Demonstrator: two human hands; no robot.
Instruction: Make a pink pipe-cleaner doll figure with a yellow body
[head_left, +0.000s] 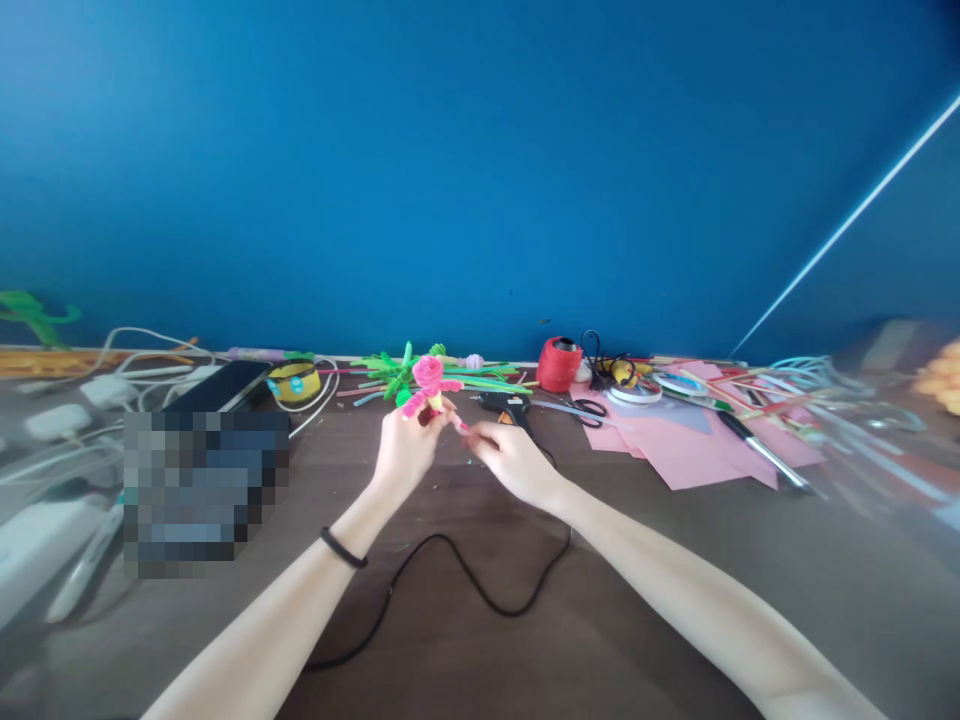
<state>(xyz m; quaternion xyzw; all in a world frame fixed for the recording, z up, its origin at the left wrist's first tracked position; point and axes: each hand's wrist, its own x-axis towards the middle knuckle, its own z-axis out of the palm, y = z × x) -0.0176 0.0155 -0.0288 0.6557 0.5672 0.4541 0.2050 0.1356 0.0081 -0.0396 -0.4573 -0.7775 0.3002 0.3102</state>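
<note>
My left hand (pixel 411 438) is closed around the lower part of a pink pipe-cleaner flower (pixel 428 375), which has a coiled bloom on top and fuzzy pink pieces sticking out below it. My right hand (pixel 519 458) meets it from the right, thumb and fingers pinched on a small pink piece (pixel 462 425) close to the left fingertips. Whether that piece is joined to the flower I cannot tell. Behind the hands lie green pipe cleaners (pixel 487 380) and a bright green leafy bundle (pixel 397 368). A dark glue gun (pixel 504 405) rests just beyond the right hand.
A red thread spool (pixel 559 364), black-handled scissors (pixel 589 411), pink paper sheets (pixel 675 450) and a utility knife (pixel 765 452) lie to the right. Leftward are a yellow tape roll (pixel 293 382), a phone (pixel 225 385) and white cables (pixel 142 375). A black cord (pixel 480 580) loops across the front.
</note>
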